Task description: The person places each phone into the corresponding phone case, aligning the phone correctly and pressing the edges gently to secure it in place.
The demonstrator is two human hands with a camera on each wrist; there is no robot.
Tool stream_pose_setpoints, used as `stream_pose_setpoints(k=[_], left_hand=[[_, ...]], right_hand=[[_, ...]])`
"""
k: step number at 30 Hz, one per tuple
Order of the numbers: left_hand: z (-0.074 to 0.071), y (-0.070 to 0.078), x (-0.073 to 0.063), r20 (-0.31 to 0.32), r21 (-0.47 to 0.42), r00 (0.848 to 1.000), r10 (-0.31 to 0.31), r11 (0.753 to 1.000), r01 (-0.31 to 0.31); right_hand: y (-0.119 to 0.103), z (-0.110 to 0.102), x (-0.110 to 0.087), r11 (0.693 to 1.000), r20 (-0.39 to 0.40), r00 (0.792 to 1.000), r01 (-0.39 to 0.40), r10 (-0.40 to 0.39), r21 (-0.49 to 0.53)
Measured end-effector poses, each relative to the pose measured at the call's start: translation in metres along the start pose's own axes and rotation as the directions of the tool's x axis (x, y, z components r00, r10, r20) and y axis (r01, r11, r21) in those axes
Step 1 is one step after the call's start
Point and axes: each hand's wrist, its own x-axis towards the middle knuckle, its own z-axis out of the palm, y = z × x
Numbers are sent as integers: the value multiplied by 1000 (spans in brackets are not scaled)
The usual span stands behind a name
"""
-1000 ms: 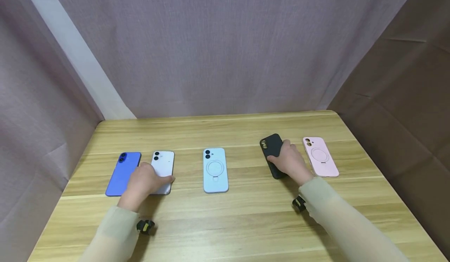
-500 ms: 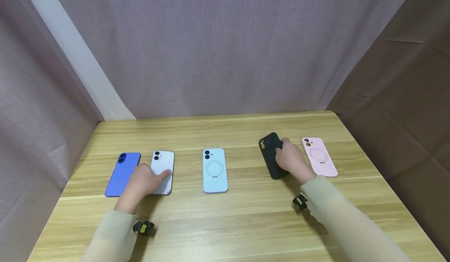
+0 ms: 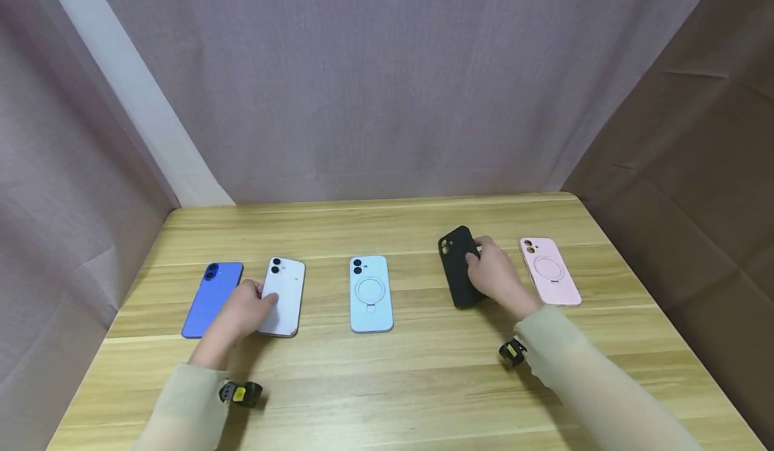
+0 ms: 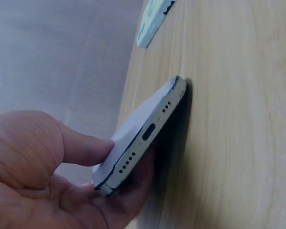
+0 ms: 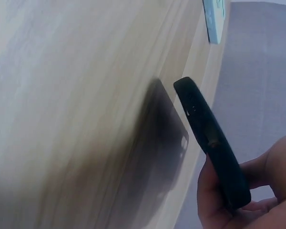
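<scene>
My left hand grips a white phone by its left side, thumb on the back and fingers underneath. In the left wrist view the phone's bottom edge with its charging port faces the camera; it tilts, its far side low by the table. Over on the right, my right hand pinches a black phone case along its right side, thumb on the back. Wood shows through its camera openings. In the right wrist view the case hangs above the table, its shadow below it.
A blue phone lies left of the white one, partly behind my left hand. Between my hands lies a light blue phone in a ring-backed case. A pink ring-backed case lies at the right. Curtains hang behind the table.
My left thumb has moved in onto the white phone's back, and that phone now tilts up. My right hand has lifted the black case and shifted it slightly left.
</scene>
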Motion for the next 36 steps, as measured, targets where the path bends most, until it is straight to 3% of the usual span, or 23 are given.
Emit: stream_pose_setpoints(k=[6,9,15,21,26,31,36], left_hand=[[3,3,-1,11,-124,1000,-17,992,19],[10,6,0,25,-248,1000,-9,969,15],[27,16,-4,60,-481,996,70,876,-33],[44,30,-8,140,-644,983,120,765,-2],[55,40,-12,181,-711,971,159,703,17],[65,48,-16,204,-746,962,183,665,31],[74,53,-17,233,-768,946,225,639,38]], right_hand=[[-11,6,-4,996,31,999,7,-9,93],[-17,10,-6,992,41,999,19,-25,127],[-35,17,-10,976,43,996,64,-74,206],[-47,24,-14,957,36,994,89,-103,277],[-56,32,-19,904,82,995,17,-58,428],[-66,38,-24,816,163,986,-73,-25,573],[-73,42,-29,766,221,975,-117,-34,632]])
